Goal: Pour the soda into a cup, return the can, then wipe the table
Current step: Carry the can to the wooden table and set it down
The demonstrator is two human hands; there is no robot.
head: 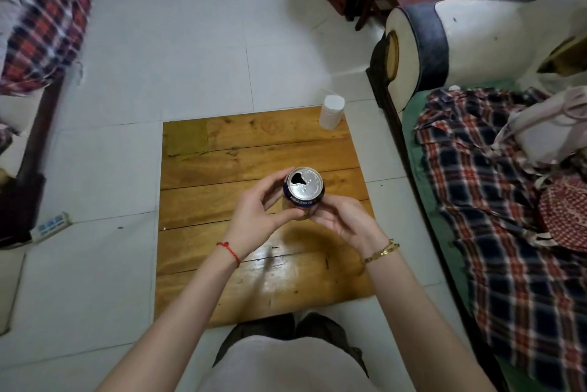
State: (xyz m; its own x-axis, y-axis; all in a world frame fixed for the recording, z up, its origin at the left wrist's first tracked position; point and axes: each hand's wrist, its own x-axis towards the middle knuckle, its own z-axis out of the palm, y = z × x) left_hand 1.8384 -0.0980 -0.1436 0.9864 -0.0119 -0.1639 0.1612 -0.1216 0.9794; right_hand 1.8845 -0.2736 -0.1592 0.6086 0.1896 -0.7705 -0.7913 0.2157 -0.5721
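Table (222, 175) bare on the left; cup (331, 112) stands at its far right corner

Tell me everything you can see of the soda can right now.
The soda can is metal, with a silver top and a dark blue side bearing white lettering. Its mouth is already open and the tab looks gone. It is upright, above the middle of the wooden table, gripped by the left hand and right hand.
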